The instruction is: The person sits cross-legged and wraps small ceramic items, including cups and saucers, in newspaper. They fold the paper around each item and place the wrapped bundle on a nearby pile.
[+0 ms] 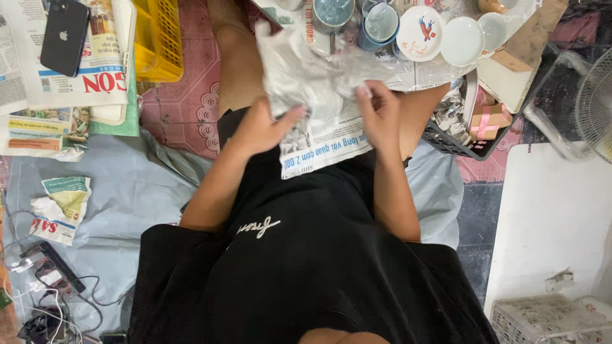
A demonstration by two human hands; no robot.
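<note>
Both hands, the left hand (264,127) and the right hand (379,111), are closed on a crumpled sheet of grey printed newspaper (312,95), thumbs pressed against its face, above the lap. Its long axis is run from the far cups to the near lap, between the hands. A pink patterned tiled floor (185,105) and a grey plastic sheet (127,185) are seen beneath, with white ceramic saucers (462,39) set far right.

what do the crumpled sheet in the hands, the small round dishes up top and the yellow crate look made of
The crumpled grey printed sheet, held by the left hand and right hand, looks like newsprint: matte, creased, covered in print. The small round white dishes look like glazed ceramic, being smooth with a soft sheen. The yellow slotted crate is probably moulded plastic, given its uniform colour and open ribs.
</note>
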